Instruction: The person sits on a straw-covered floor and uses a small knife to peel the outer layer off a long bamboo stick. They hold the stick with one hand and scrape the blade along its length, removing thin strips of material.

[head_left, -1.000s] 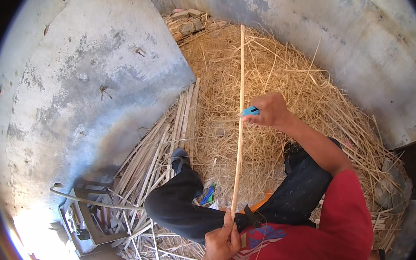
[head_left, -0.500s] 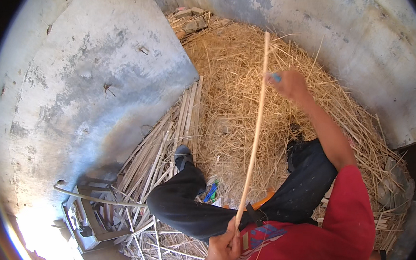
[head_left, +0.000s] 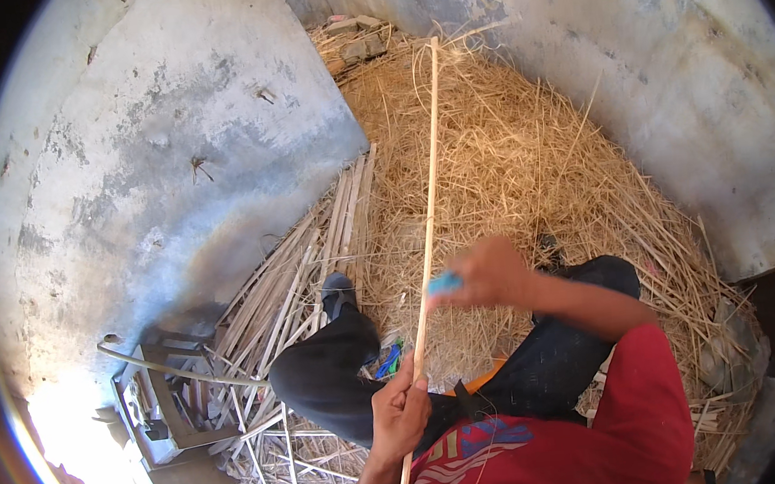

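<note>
A long, pale strip of wood or bamboo (head_left: 430, 184) slants away from my waist toward the far wall. Low on it, my left hand (head_left: 401, 412) is closed round the strip, whose near end passes under my wrist. My right hand (head_left: 490, 275) is closed on a small blue-handled tool (head_left: 444, 283), held against the strip's right side above my left hand. Motion blurs this hand, and the tool's working end cannot be made out. Thin curled shavings (head_left: 471, 33) show around the strip's far tip.
Straw-like shavings (head_left: 508, 160) cover the floor ahead. Long strips (head_left: 302, 258) lie in a pile at the left beside a worn wall (head_left: 203, 102). A wooden frame (head_left: 168, 400) stands at lower left, with a curved rod (head_left: 179, 368) across it. My bent legs lie either side.
My right hand has come from the strip's far part down toward me with the blue-handled tool. My left hand has moved slightly forward and left, and the strip's far tip has swung left.
</note>
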Action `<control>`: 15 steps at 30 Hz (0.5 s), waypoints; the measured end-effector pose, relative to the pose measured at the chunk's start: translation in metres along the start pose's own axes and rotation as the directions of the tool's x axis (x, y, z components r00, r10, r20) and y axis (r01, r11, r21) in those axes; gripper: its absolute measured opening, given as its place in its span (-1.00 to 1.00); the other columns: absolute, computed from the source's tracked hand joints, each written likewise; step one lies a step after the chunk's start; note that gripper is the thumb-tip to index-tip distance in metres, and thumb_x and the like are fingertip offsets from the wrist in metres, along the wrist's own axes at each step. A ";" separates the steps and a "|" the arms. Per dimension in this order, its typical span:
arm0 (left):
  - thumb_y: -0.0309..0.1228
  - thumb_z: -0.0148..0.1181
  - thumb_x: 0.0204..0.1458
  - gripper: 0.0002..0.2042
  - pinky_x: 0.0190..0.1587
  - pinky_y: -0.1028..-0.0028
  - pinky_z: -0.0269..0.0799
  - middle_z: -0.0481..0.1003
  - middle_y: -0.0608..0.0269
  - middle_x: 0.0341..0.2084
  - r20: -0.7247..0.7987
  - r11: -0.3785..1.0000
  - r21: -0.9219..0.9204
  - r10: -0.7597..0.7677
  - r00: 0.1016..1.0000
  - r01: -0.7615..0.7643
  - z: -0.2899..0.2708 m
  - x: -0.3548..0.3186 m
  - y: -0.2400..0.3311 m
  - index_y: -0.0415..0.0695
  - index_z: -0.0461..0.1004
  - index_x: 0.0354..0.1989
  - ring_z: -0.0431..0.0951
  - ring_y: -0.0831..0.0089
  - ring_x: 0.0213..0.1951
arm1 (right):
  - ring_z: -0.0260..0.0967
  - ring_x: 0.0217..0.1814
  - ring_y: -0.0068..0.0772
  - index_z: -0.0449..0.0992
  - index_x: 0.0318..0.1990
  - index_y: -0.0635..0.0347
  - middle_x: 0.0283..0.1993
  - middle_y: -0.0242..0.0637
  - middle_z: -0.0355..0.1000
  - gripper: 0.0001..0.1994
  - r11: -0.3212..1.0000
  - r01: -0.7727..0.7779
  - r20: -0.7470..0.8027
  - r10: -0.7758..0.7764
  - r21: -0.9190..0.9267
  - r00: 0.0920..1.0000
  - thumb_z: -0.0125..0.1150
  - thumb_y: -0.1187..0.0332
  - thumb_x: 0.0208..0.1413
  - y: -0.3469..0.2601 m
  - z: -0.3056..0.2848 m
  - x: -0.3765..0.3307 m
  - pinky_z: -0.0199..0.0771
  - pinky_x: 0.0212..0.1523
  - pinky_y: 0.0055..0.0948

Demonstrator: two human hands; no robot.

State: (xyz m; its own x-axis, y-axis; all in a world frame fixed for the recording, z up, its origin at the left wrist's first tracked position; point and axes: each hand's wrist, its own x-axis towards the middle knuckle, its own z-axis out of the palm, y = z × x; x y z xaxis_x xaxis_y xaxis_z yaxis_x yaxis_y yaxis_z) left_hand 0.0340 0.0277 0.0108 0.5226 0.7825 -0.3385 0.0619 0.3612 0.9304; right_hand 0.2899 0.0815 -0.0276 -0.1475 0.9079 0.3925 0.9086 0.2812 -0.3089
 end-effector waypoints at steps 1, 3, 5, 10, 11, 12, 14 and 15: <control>-0.43 -0.08 0.26 -0.56 -0.62 0.66 0.08 0.19 0.53 -0.71 0.002 1.000 0.012 -0.003 1.000 0.003 0.000 0.000 0.001 -0.32 0.14 0.28 0.15 0.77 -0.68 | 0.30 -0.77 -0.34 0.41 -0.70 0.05 -0.79 -0.35 0.28 -0.35 0.999 0.038 -0.007 -0.038 0.031 0.999 0.10 -0.43 -0.13 -0.004 0.003 -0.004 0.28 -0.71 -0.32; -0.44 -0.07 0.25 -0.56 -0.62 0.67 0.07 0.18 0.53 -0.71 0.007 0.999 0.036 -0.011 1.000 0.011 -0.001 0.001 0.004 -0.32 0.14 0.29 0.15 0.77 -0.67 | 0.30 -0.77 -0.34 0.41 -0.70 0.05 -0.79 -0.34 0.28 -0.34 0.989 0.113 -0.026 -0.111 0.092 0.993 0.10 -0.43 -0.14 -0.007 0.007 -0.008 0.28 -0.71 -0.32; -0.43 -0.06 0.25 -0.55 -0.62 0.67 0.07 0.19 0.54 -0.70 -0.006 0.998 0.037 -0.049 0.999 0.049 -0.002 -0.005 0.001 -0.31 0.14 0.29 0.15 0.77 -0.67 | 0.31 -0.77 -0.36 0.39 -0.72 0.04 -0.79 -0.33 0.27 -0.34 0.998 -0.035 0.011 0.036 -0.051 0.999 0.05 -0.42 -0.08 0.018 0.005 0.005 0.28 -0.71 -0.34; -0.48 -0.06 0.24 -0.54 -0.65 0.72 0.04 0.20 0.56 -0.70 0.039 0.999 -0.039 -0.035 0.999 0.037 -0.007 0.002 -0.005 -0.26 0.12 0.31 0.15 0.81 -0.68 | 0.30 -0.77 -0.34 0.40 -0.71 0.03 -0.78 -0.32 0.29 -0.34 0.988 -0.146 0.083 0.149 -0.041 0.985 -0.01 -0.41 -0.04 0.023 0.004 0.013 0.28 -0.72 -0.34; -0.48 -0.05 0.24 -0.54 -0.65 0.72 0.03 0.20 0.56 -0.70 0.036 0.998 -0.047 -0.034 0.999 0.035 -0.009 0.003 -0.004 -0.26 0.12 0.31 0.14 0.81 -0.68 | 0.30 -0.77 -0.33 0.41 -0.71 0.03 -0.78 -0.33 0.30 -0.34 0.997 -0.072 0.043 0.070 0.031 0.997 0.00 -0.42 -0.04 0.006 0.007 0.005 0.28 -0.72 -0.33; -0.48 -0.05 0.24 -0.55 -0.65 0.72 0.03 0.20 0.57 -0.70 0.027 0.998 -0.053 -0.032 0.999 0.034 -0.009 0.004 -0.003 -0.27 0.12 0.31 0.14 0.81 -0.68 | 0.31 -0.75 -0.31 0.45 -0.68 0.03 -0.77 -0.32 0.32 -0.36 0.998 0.008 0.059 -0.012 0.069 0.998 0.05 -0.41 -0.09 -0.008 0.010 -0.004 0.27 -0.71 -0.31; -0.49 -0.05 0.24 -0.54 -0.65 0.72 0.02 0.21 0.57 -0.69 0.007 0.998 -0.033 -0.056 0.998 0.056 -0.010 -0.001 -0.001 -0.27 0.12 0.31 0.14 0.82 -0.67 | 0.31 -0.75 -0.29 0.46 -0.67 0.04 -0.76 -0.32 0.33 -0.37 0.996 0.092 -0.011 -0.091 0.002 0.996 0.09 -0.41 -0.12 -0.008 0.007 0.002 0.26 -0.71 -0.30; -0.50 -0.04 0.24 -0.54 -0.65 0.72 0.01 0.21 0.57 -0.68 -0.001 0.997 -0.023 -0.068 0.998 0.068 -0.010 -0.003 -0.002 -0.27 0.12 0.31 0.14 0.82 -0.67 | 0.30 -0.75 -0.28 0.46 -0.66 0.05 -0.76 -0.31 0.33 -0.37 0.991 0.129 -0.046 -0.131 -0.033 0.990 0.11 -0.40 -0.14 -0.002 0.006 0.007 0.26 -0.72 -0.29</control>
State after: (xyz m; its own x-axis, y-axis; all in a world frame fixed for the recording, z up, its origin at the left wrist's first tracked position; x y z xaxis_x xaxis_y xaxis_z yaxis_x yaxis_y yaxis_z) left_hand 0.0238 0.0293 0.0091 0.5159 0.7567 -0.4015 0.0777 0.4255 0.9016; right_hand 0.2848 0.0890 -0.0291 -0.2471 0.8482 0.4685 0.8943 0.3857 -0.2266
